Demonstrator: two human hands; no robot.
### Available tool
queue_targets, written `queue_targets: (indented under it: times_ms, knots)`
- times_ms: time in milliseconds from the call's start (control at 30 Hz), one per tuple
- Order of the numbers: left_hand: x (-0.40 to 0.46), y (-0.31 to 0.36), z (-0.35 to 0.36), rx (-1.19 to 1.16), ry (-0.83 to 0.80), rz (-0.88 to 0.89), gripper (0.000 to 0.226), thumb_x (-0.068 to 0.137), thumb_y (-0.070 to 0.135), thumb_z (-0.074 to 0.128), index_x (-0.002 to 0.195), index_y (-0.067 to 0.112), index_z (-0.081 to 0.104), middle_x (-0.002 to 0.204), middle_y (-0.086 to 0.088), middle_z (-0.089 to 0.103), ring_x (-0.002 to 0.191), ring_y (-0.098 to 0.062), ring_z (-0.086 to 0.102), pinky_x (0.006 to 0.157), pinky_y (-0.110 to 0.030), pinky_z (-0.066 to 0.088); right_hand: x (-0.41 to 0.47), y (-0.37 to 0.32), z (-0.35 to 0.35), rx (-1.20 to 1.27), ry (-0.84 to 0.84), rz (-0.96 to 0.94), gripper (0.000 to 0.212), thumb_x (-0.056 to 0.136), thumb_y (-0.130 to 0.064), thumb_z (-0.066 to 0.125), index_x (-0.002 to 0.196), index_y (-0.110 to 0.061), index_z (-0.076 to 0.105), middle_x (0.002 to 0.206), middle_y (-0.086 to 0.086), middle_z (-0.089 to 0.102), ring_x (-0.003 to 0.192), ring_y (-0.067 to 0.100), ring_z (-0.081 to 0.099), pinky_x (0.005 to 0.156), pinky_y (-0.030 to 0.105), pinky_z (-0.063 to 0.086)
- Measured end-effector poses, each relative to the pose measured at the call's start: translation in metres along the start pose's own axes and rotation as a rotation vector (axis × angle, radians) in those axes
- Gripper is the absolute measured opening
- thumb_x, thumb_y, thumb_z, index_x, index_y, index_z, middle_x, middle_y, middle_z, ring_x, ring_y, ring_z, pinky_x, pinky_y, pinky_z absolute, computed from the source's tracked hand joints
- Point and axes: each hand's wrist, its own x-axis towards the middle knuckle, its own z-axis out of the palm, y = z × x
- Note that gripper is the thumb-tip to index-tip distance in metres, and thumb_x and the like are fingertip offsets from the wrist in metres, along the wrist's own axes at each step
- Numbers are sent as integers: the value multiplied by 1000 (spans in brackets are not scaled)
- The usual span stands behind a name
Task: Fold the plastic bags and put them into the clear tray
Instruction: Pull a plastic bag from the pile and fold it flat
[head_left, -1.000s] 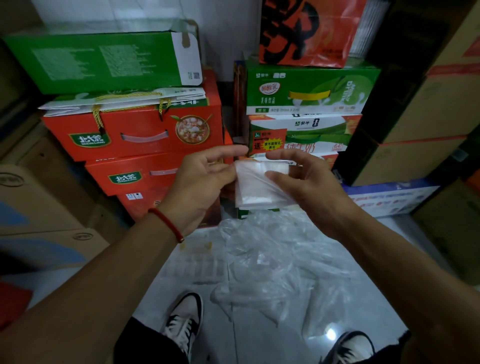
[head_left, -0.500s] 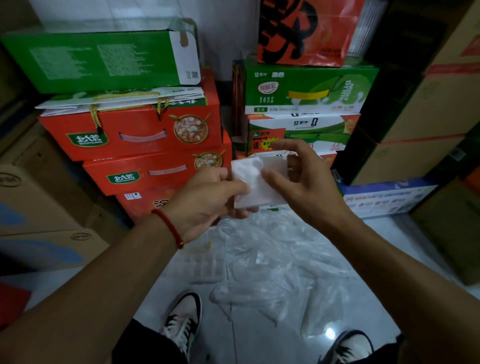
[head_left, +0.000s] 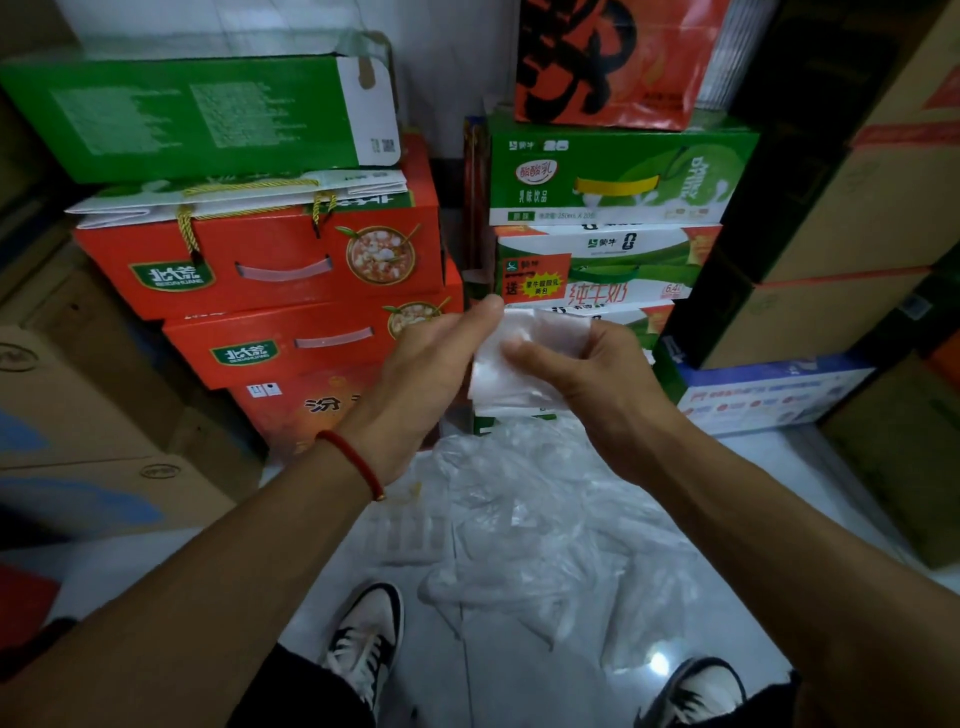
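A small, nearly square folded packet of translucent white plastic bag (head_left: 524, 358) is held chest-high between both hands, its slightly longer side running up and down. The left hand (head_left: 431, 384) lies against its left edge, fingers fairly straight, thumb tip at the top corner; the right hand (head_left: 587, 374) pinches it, thumb across the face, fingers curled behind. Directly below, on the pale floor, lies a loose heap of clear, crumpled plastic bags (head_left: 545, 525), too tangled to count, and just left of it the clear, compartmented plastic tray (head_left: 400, 535), nearer the left hand. One packet, one tray, two black-and-white sneakers (head_left: 363, 639).
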Motion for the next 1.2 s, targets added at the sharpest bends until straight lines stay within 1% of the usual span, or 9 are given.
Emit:
queue_targets:
  times_ms: [67, 200, 300, 433, 567, 700, 867, 1033, 1200]
  knots:
    - [4, -6, 10, 92, 128, 148, 67, 89, 67, 52, 97, 2, 68, 92, -27, 67, 78, -27, 64, 77, -50, 54, -1, 0, 7, 22, -1, -25, 29, 90, -10, 78, 118, -2, 74, 107, 13, 79, 101, 29, 76, 96, 47, 60]
    - [5, -10, 17, 302, 357, 389, 41, 107, 30, 49, 75, 5, 52, 61, -2, 46, 57, -5, 39, 55, -30, 34, -1, -1, 17, 11, 44, -37, 28, 91, -19, 79, 116, -10, 74, 104, 7, 79, 99, 24, 77, 90, 47, 62]
    - [7, -12, 18, 389, 441, 482, 36, 107, 27, 49, 75, 10, 50, 59, 6, 42, 56, -10, 40, 53, -32, 30, -1, -6, 23, 89, 178, 14, 14, 95, -30, 70, 94, -16, 73, 84, -2, 76, 80, 18, 74, 65, 36, 59]
    - [4, -10, 32, 441, 498, 581, 28, 105, 24, 50, 78, 24, 44, 56, 12, 40, 52, -11, 41, 53, -23, 27, 1, -6, 39, 195, 344, 43, 35, 89, -44, 78, 75, -15, 67, 58, -4, 63, 50, 10, 60, 43, 22, 43]
    - [9, -8, 41, 411, 575, 609, 35, 104, 17, 53, 73, 22, 38, 52, 16, 30, 54, -17, 35, 55, -28, 20, 8, -2, 52, 134, 457, -55, 37, 84, -45, 84, 69, -14, 70, 62, 3, 70, 58, 16, 66, 56, 33, 52]
    - [14, -8, 41, 374, 581, 608, 32, 105, 17, 51, 74, 19, 44, 53, 12, 33, 51, -13, 37, 54, -25, 20, 16, -4, 43, 67, 497, -158, 57, 86, -39, 83, 51, -20, 43, 47, 1, 45, 48, 20, 44, 46, 33, 39]
    - [14, -5, 40, 397, 604, 652, 32, 105, 18, 50, 75, 7, 54, 59, 6, 43, 53, -16, 38, 53, -28, 22, 20, -1, 34, -104, 537, -296, 63, 95, -44, 72, 54, -5, 44, 50, 13, 42, 49, 20, 39, 46, 43, 40]
    - [11, -4, 39, 431, 584, 691, 32, 106, 19, 49, 75, 14, 47, 57, 8, 35, 50, -14, 32, 53, -29, 21, 29, 3, 25, -197, 546, -283, 69, 97, -51, 63, 55, 2, 46, 50, 25, 45, 48, 45, 47, 48, 51, 46]
    - [13, -2, 28, 426, 613, 703, 35, 106, 17, 49, 73, 17, 38, 53, 9, 25, 50, -15, 30, 56, -29, 16, 26, -9, 12, 126, 506, -46, 62, 99, -53, 62, 56, -9, 52, 45, 2, 49, 41, 14, 46, 47, 26, 39]
